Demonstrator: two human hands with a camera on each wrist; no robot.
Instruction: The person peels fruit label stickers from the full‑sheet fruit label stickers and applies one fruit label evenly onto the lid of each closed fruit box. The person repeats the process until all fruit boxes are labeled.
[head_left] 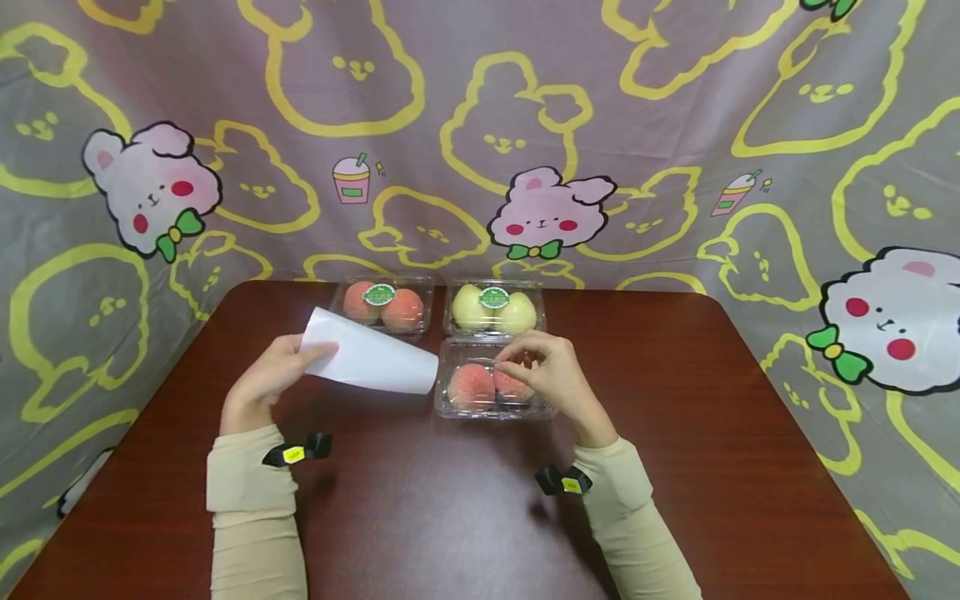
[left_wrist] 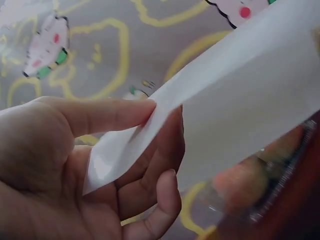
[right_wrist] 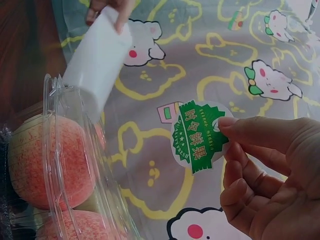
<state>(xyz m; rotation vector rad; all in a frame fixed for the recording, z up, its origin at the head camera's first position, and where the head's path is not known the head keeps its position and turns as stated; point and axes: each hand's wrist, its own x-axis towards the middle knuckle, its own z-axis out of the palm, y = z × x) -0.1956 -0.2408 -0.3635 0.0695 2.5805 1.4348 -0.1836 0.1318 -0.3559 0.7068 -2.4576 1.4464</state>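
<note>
My left hand [head_left: 273, 371] pinches a curved white paper sheet [head_left: 371, 357] between thumb and fingers, above the table left of centre. In the left wrist view the sheet [left_wrist: 240, 100] runs from the thumb to the upper right. My right hand [head_left: 555, 375] is over a clear plastic box [head_left: 459, 412] of two pinkish peaches [head_left: 472, 386]. Between its thumb and forefinger it holds a green and white round sticker [right_wrist: 192, 135] with a jagged edge, printed "QUALITY FRESH". The sticker is apart from the box; in the head view the fingers mostly hide it.
Behind, a clear box of peaches [head_left: 402, 310] and a clear box of yellow-green fruit [head_left: 516, 314] stand side by side, each with a green label on its lid. The dark red-brown table [head_left: 420, 517] meets a patterned curtain [head_left: 420, 167] at its back and sides.
</note>
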